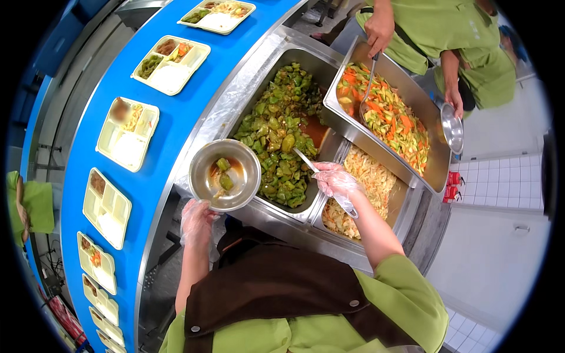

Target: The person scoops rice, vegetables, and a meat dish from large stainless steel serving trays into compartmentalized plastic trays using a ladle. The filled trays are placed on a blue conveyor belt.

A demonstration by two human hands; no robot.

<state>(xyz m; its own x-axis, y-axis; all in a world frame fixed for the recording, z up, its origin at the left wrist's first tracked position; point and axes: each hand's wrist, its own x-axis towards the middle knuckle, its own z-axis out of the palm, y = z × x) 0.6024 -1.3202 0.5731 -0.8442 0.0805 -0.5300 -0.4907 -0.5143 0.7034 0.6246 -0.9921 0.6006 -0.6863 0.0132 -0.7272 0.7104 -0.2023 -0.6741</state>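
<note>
In a clear plastic glove, my left hand grips the rim of a round steel bowl with a few green pepper pieces and brown sauce inside. My gloved right hand holds the handle of a metal serving spoon; its head is hidden in the cooked green peppers. These peppers fill much of a deep steel pan, with brown sauce showing at its right side. The bowl is over the pan's left edge, beside the blue conveyor belt.
Several compartment meal trays line the blue belt at left. A pan of shredded vegetables lies right of my right hand. Above it, a tilted steel pan holds mixed vegetables; a co-worker's hand holds a ladle there, another a steel bowl.
</note>
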